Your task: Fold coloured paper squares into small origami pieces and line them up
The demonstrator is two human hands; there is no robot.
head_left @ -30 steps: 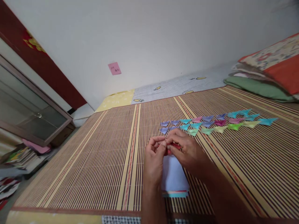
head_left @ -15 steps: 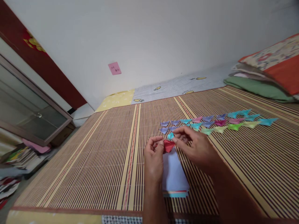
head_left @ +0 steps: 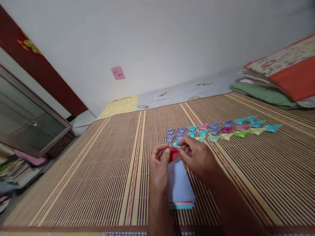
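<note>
A small folded red paper boat (head_left: 173,153) is pinched between both hands above the mat. My left hand (head_left: 158,160) grips its left side, thumb on the near face. My right hand (head_left: 194,154) has thumb and fingertips closed at its right end. Just behind it, partly hidden by my right fingers, sits a light-blue paper boat (head_left: 176,144). Below my hands lies a stack of paper sheets (head_left: 180,183), lavender on top, with coloured edges showing at the near end. Rows of folded paper boats (head_left: 226,129) in several colours stand farther back and to the right.
A striped bamboo mat (head_left: 98,170) covers the bed. Folded bedding (head_left: 265,93) and an orange patterned cushion (head_left: 283,78) are piled at the right. A pink note (head_left: 118,72) is on the wall. At the left stands a glass-doored cabinet (head_left: 31,121).
My right hand has moved in to the red paper's right end, its fingers now closed there. The light-blue boat behind is more covered. The view has shifted slightly.
</note>
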